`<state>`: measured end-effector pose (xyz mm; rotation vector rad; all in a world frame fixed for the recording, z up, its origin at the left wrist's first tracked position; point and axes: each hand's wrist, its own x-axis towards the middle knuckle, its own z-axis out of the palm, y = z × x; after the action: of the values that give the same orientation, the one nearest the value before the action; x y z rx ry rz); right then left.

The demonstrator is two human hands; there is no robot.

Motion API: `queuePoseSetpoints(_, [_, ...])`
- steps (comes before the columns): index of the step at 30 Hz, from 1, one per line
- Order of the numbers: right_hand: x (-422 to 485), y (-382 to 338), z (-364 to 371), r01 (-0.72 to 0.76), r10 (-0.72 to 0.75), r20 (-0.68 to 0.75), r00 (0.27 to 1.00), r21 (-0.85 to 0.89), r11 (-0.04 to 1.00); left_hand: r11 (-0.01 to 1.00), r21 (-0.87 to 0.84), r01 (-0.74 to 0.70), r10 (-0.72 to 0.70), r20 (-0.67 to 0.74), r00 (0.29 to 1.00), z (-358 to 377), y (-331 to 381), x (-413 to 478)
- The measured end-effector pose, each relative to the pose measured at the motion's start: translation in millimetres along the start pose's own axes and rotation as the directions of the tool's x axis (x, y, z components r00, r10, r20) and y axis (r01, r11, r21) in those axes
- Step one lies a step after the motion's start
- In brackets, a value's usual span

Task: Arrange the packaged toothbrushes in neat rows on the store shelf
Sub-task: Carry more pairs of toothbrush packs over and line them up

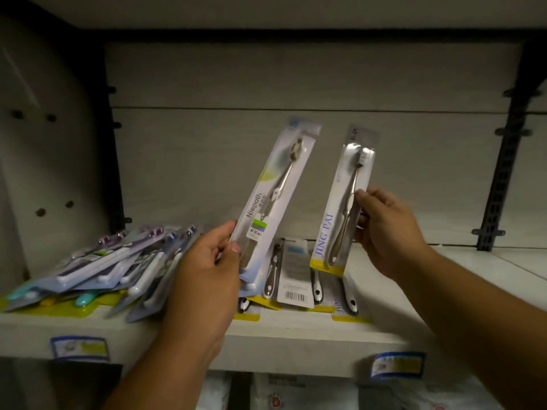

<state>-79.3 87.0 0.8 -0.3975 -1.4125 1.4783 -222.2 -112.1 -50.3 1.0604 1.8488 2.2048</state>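
My left hand (207, 267) grips the lower end of a packaged toothbrush marked Niepoth (278, 190), held upright and tilted right above the shelf. My right hand (387, 229) pinches the right edge of a second pack marked JING PAI (346, 202), also raised and tilted. Below them, a few packs (296, 279) with silver handles lie flat on the white shelf (296, 329), one face down with a barcode. A loose, overlapping heap of packs (97, 270) lies at the left of the shelf.
The shelf board to the right (488, 279) is bare. Price labels (80, 349) (398, 365) sit on the shelf's front edge. A black slotted upright (500, 184) stands at the back right. White packages (296, 392) fill the shelf below.
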Motion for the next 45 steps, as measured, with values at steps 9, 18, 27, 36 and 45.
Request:
queuePoseSetpoints(9, [-65, -17, -19, 0.010, -0.014, -0.035, 0.999, -0.109, 0.994, 0.975, -0.219, 0.031, -0.010, 0.098, 0.995, 35, -9, -28])
queuePoseSetpoints(18, [-137, -70, -100, 0.027, -0.047, -0.133, 0.990, -0.149, 0.988, 0.945, -0.323, 0.048, 0.023, 0.214, 0.977, 97, 29, -104])
queuePoseSetpoints(27, [-226, -130, -258, 0.051, -0.092, -0.180, 0.979, -0.224, 0.973, 0.930, -0.351, 0.110, 0.004, 0.308, 0.951, 216, 88, -241])
queuePoseSetpoints(36, [-281, -190, -409, 0.028, -0.087, -0.262, 0.961, -0.221, 0.975, 0.930, -0.312, 0.194, -0.049, 0.418, 0.907, 344, 130, -366])
queuePoseSetpoints(45, [-281, -185, -475, -0.069, 0.007, -0.304, 0.953, -0.193, 0.979, 0.915, -0.302, 0.269, -0.119, 0.433, 0.893, 399, 123, -382])
